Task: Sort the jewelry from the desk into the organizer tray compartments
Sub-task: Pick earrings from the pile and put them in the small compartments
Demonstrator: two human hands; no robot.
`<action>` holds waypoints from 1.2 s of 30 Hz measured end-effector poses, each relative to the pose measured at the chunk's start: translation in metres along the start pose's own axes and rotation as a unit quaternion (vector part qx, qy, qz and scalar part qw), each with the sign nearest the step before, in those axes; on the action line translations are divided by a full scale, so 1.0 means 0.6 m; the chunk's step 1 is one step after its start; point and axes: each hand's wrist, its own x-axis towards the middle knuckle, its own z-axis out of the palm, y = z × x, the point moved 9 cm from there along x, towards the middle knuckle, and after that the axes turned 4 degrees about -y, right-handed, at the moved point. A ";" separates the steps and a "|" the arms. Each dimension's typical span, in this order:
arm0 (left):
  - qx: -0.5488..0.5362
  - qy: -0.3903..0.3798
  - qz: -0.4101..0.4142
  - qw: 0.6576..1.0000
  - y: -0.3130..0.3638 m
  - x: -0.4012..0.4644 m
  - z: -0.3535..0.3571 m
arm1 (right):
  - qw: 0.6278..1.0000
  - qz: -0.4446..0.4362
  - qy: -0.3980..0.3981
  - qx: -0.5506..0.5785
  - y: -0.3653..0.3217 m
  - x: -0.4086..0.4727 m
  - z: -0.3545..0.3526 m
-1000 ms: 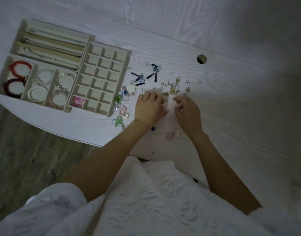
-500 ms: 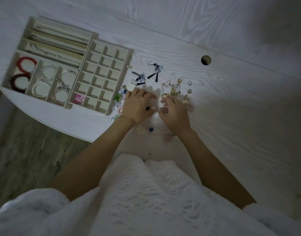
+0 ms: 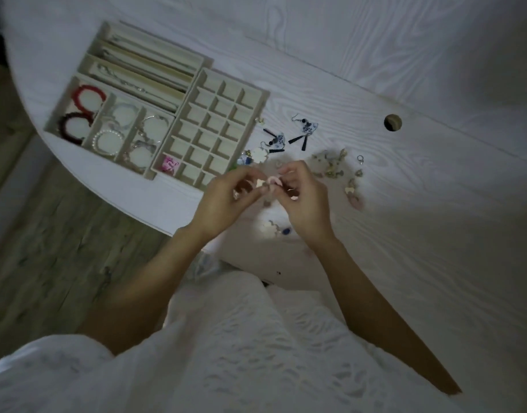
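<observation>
Hands are hovering just above the counter (image 3: 375, 263) right now, both working one small pink earring (image 3: 273, 182) between them; the left hand (image 3: 226, 201) is pinching one end with curled fingertips and the right hand (image 3: 304, 201) is pinching the other, so neither is loose, both are grasping that same piece; it's blurry, so I can't tell whether it's a pair stuck together or just one being untangled. What matters for the next move, I'd guess: the organizer tray (image 3: 263, 98) is sitting up and to the left of the held earring, with the small-cell grid's near corner just beside the left hand, so that hand is the nearer one for the drop; the earring's long axis is running roughly left to right between the two grips, meaning the right hand would probably have to let go first. Only one grid cell seems filled, with something bright pink (image 3: 169, 165), the rest are looking empty; bracelets (image 3: 83, 96) are already lying in the bigger compartments at the far left. Lots left to sort, I reckon: blue tassel earrings (image 3: 304, 131) and a gold-ish cluster (image 3: 330, 165) are lying past the hands, and a pale piece (image 3: 269, 228) is sitting near the wrists.
</observation>
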 end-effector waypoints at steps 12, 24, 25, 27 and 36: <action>0.093 0.163 -0.209 0.960 -0.178 -0.087 -0.182 | 0.990 0.068 -0.113 -0.046 -0.052 0.096 0.262; 0.296 0.093 -0.062 0.949 -0.184 -0.115 -0.169 | 0.958 -0.088 -0.083 -0.260 -0.079 0.089 0.230; 0.299 0.072 -0.060 0.950 -0.179 -0.112 -0.156 | 0.948 -0.109 -0.087 -0.286 -0.084 0.091 0.237; 0.299 0.037 -0.067 0.951 -0.175 -0.100 -0.137 | 0.932 -0.145 -0.091 -0.319 -0.098 0.100 0.251; 0.319 0.016 -0.089 0.943 -0.186 -0.081 -0.132 | 0.832 -0.276 -0.174 -0.450 -0.120 0.124 0.322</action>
